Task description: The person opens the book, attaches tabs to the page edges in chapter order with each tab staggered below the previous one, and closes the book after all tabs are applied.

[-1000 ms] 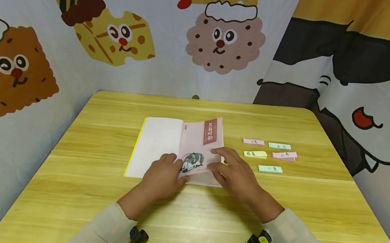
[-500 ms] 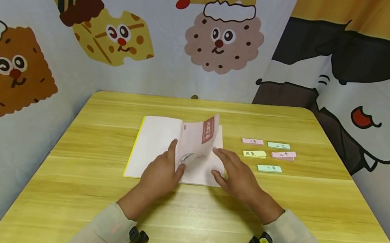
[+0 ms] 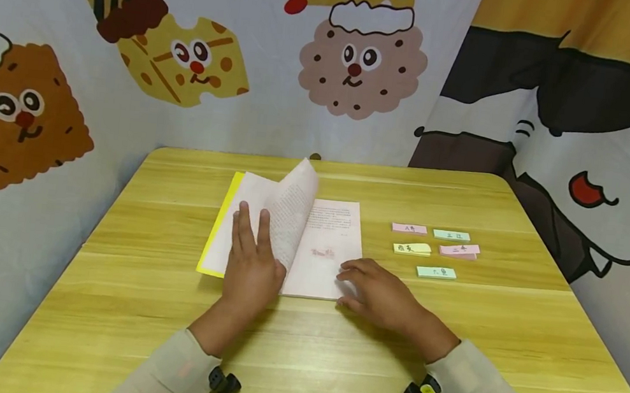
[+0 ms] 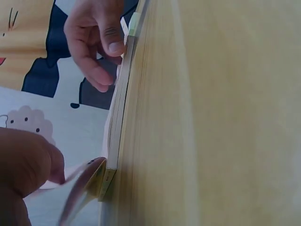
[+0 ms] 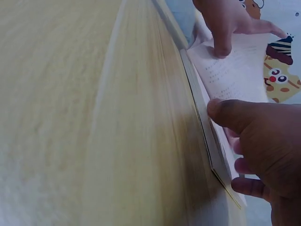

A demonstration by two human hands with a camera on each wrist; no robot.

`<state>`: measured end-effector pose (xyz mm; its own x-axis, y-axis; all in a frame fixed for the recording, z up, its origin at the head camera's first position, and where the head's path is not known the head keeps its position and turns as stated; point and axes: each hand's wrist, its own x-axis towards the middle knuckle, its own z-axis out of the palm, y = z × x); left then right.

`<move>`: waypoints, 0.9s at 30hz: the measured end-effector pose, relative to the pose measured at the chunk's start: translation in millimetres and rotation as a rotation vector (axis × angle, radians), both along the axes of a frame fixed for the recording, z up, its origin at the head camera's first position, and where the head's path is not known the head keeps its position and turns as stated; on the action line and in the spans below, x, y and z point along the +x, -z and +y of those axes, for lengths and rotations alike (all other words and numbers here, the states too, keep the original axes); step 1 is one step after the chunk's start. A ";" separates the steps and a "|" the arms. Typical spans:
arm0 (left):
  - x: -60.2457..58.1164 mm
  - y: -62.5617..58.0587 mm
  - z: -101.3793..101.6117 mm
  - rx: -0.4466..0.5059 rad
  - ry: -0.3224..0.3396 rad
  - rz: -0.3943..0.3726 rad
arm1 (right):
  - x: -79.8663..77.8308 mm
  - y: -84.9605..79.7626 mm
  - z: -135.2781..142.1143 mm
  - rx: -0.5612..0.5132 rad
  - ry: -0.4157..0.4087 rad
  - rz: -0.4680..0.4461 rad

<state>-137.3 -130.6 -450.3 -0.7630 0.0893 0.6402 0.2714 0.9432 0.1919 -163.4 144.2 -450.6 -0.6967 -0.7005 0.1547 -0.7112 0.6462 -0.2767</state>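
Note:
An open book [image 3: 329, 278] with a yellow cover edge lies on the table in the head view. My left hand [image 3: 252, 273], fingers straight, presses on its left-hand pages. A printed leaf [image 3: 293, 213] curls up beside that hand, its top corner raised. On the right-hand page are lines of text at the top and a faint reddish mark in the middle. My right hand [image 3: 380, 293] is at this page's lower right edge, fingers loosely bent. In the right wrist view the right thumb [image 5: 221, 110] is beside the book's edge and the left hand [image 5: 225, 23] is on the leaf.
Right of the book lie several small folded paper slips with handwriting: pink [image 3: 409, 229], green [image 3: 452, 235], yellow [image 3: 411, 248], a second pink one [image 3: 459, 251] and a second green one [image 3: 436, 273]. The wooden table [image 3: 309, 362] ends at a cartoon-print cloth [image 3: 264, 127].
The pink title leaf has been turned over to the left, uncovering a page of text. My left hand has moved left and flattened onto the turned pages. The right hand has shifted slightly down.

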 end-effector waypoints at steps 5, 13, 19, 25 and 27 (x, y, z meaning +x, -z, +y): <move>1.8 -5.4 -2.3 -0.061 -0.098 -0.151 | 0.0 -0.1 -0.1 0.042 -0.001 -0.031; 5.3 -11.5 1.9 -0.280 0.063 -0.443 | -0.7 -0.3 0.2 0.052 -0.006 -0.036; 8.4 -7.4 5.4 -0.334 0.331 -0.526 | -0.5 0.0 1.0 0.051 -0.006 -0.027; 10.5 -9.6 5.4 -0.340 0.285 -0.577 | -0.3 -0.7 0.1 0.056 -0.001 -0.034; 10.9 -10.6 5.1 -0.323 0.274 -0.589 | -0.4 -1.5 -0.3 0.057 -0.003 -0.033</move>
<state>-126.4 -125.6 -439.7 -0.8960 0.4423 0.0392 0.4439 0.8902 0.1024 -163.8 143.9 -449.1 -0.6987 -0.7096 0.0914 -0.7041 0.6594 -0.2634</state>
